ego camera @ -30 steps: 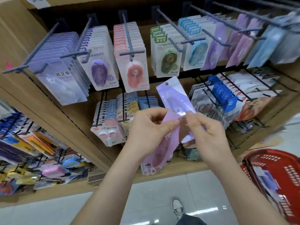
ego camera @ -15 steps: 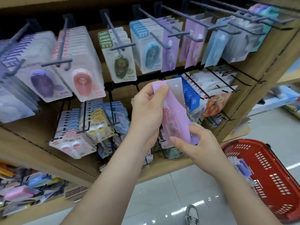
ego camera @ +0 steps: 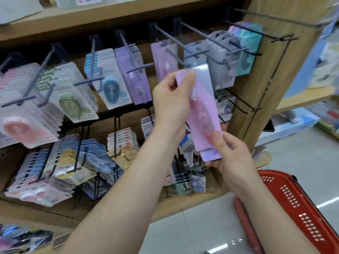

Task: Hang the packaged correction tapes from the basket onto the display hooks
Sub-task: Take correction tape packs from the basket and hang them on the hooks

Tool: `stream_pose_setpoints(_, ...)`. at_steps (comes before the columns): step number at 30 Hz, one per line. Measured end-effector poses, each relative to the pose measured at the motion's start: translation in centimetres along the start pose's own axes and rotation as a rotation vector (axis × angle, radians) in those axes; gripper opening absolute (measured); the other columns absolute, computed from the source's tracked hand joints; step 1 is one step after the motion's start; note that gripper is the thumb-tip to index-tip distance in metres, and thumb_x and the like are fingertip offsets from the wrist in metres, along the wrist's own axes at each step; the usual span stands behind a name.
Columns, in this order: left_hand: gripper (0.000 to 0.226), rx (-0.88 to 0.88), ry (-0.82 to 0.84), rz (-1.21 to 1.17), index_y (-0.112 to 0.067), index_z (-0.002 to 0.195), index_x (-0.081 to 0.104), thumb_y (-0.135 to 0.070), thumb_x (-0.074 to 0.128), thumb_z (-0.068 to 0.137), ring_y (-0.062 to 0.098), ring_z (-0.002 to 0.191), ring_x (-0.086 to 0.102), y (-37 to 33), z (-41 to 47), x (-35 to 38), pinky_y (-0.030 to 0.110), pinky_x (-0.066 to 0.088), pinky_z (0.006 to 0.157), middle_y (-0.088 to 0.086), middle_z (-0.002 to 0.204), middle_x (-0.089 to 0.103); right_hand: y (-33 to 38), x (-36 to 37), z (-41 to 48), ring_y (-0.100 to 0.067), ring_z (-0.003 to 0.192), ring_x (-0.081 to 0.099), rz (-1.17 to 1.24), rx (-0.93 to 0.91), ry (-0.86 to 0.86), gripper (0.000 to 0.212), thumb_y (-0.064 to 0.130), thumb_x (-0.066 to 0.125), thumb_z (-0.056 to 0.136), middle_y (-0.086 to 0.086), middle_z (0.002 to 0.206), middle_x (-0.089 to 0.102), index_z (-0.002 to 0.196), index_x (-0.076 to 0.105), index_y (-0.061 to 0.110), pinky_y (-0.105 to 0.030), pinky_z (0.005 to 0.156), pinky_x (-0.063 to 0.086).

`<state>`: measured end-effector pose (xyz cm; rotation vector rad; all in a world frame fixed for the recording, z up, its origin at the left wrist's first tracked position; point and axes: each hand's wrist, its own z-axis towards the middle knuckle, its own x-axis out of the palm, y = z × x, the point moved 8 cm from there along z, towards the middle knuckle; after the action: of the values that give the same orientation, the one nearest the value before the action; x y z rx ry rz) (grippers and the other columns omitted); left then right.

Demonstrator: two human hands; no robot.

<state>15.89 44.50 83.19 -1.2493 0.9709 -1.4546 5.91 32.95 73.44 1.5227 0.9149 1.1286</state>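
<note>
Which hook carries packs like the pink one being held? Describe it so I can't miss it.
On the wooden display's top row, look just above the left hand. The hook there carries tall pink packs like the held pack; its left neighbour holds purple packs, its right neighbour grey packs.

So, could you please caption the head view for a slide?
Left hand and right hand hold a pink correction tape pack before the display hooks.
</note>
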Motion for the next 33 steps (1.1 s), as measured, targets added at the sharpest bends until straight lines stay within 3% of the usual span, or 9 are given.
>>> stream_pose_setpoints(3,0.017,0.19,-0.044,0.085,-0.023,0.077,0.069,-0.013,0.067,0.091,0.012,0.072,0.052,-1.4,1.0,0.6,0.028,0.046,0.069,0.0,0.074,0.06,0.8,-0.3,1.3,-0.023,0.081,0.062,0.006,-0.001,0.045,0.038,0.063,0.065,0.075,-0.011,0.092,0.07,0.092,0.077,0.031,-0.037,0.065,0.053)
stream_pose_setpoints(7,0.014,0.326,-0.101,0.207,-0.018,0.079,0.068,-0.012,0.066,0.092,0.008,0.066,0.051,-2.1,1.3,0.9,0.023,0.043,0.063,-0.003,0.069,0.06,0.6,-0.5,2.3,-0.027,0.082,0.066,0.01,0.045,0.08,0.043,0.06,0.06,0.073,-0.013,0.092,0.072,0.092,0.074,0.024,-0.03,0.058,0.053)
stream_pose_setpoints(14,0.008,0.245,-0.118,0.208,-0.013,0.093,0.073,-0.015,0.064,0.093,0.009,0.077,0.065,-1.4,1.9,0.5,0.028,0.053,0.071,-0.004,0.079,0.071,0.3,-0.1,2.5,-0.012,0.067,0.062,0.016,0.053,0.176,0.044,0.058,0.056,0.076,0.003,0.075,0.071,0.094,0.073,0.022,-0.025,0.052,0.052)
stream_pose_setpoints(17,0.013,0.139,-0.076,0.177,-0.018,0.094,0.074,-0.025,0.064,0.091,0.023,0.089,0.068,-0.9,2.6,-0.2,0.043,0.055,0.083,-0.001,0.086,0.073,0.6,0.3,2.4,-0.01,0.067,0.063,0.02,0.043,0.214,0.036,0.051,0.054,0.08,0.004,0.078,0.072,0.093,0.074,0.023,-0.023,0.052,0.052)
stream_pose_setpoints(22,0.018,0.076,-0.071,0.132,-0.009,0.114,0.065,-0.015,0.055,0.099,0.016,0.089,0.066,-0.4,2.5,-0.1,0.04,0.055,0.084,0.001,0.095,0.07,0.4,0.4,3.0,-0.032,0.074,0.064,0.022,0.019,0.133,0.041,0.056,0.056,0.08,-0.016,0.09,0.074,0.088,0.076,0.021,-0.031,0.059,0.055)
stream_pose_setpoints(25,0.033,0.115,-0.03,0.22,-0.026,0.127,0.049,-0.015,0.058,0.098,0.013,0.084,0.067,-0.2,0.9,-0.5,0.029,0.055,0.077,0.002,0.093,0.072,0.5,0.9,3.8,-0.043,0.084,0.065,0.017,0.0,0.081,0.045,0.059,0.057,0.08,-0.018,0.09,0.074,0.089,0.076,0.018,-0.041,0.067,0.057)
stream_pose_setpoints(28,0.064,0.143,0.072,0.378,-0.037,0.14,0.037,-0.012,0.069,0.09,0.027,0.082,0.069,0.4,-1.3,-1.2,0.034,0.058,0.075,0.015,0.097,0.07,0.8,1.6,4.3,-0.021,0.07,0.061,-0.008,-0.012,0.092,0.041,0.056,0.056,0.083,-0.007,0.082,0.073,0.088,0.076,0.021,-0.03,0.058,0.055)
stream_pose_setpoints(31,0.061,0.149,0.034,0.459,-0.039,0.136,0.05,-0.014,0.075,0.086,0.02,0.075,0.064,0.8,-1.3,-1.9,0.03,0.055,0.067,0.016,0.099,0.068,0.3,1.5,4.2,-0.004,0.082,0.066,-0.038,-0.043,0.092,0.031,0.05,0.057,0.089,0.01,0.089,0.075,0.097,0.076,0.027,-0.024,0.065,0.057)
stream_pose_setpoints(33,0.057,0.153,-0.039,0.473,-0.032,0.136,0.055,-0.016,0.076,0.085,0.009,0.073,0.058,0.8,-0.1,-2.4,0.024,0.05,0.067,0.013,0.096,0.068,-0.3,0.0,4.2,0.006,0.087,0.064,-0.035,-0.077,-0.001,0.015,0.029,0.059,0.097,0.019,0.095,0.072,0.095,0.074,0.029,-0.018,0.068,0.055)
